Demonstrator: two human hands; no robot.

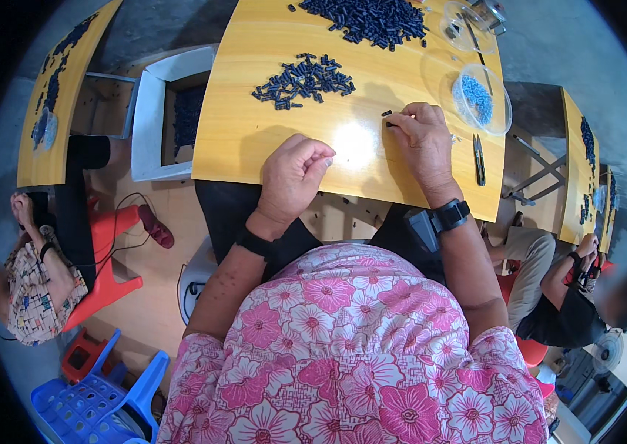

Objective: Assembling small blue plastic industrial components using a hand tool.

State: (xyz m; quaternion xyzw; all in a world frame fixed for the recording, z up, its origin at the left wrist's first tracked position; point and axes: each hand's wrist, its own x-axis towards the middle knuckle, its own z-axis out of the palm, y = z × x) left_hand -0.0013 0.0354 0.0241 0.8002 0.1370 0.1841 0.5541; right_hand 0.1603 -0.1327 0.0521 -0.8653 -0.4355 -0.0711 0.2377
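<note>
Spreading widest, a yellow table (232, 133) bears clear tubs and dark parts.
At its left, an open white box (149, 111) holds dark blue pieces (188, 118); on the tabletop lie a broad far heap (373, 21) and a smaller near heap (304, 81) of black parts. The left hand (291, 174) is curled, thumb by forefinger; whether it grips anything I cannot tell. The right hand (424, 140) pinches a tiny black part over the table, right of the near heap. Beyond that hand, a round clear tub (504, 111) contains light blue bits (478, 100); black-handled snips (479, 159) lie nearer.
</note>
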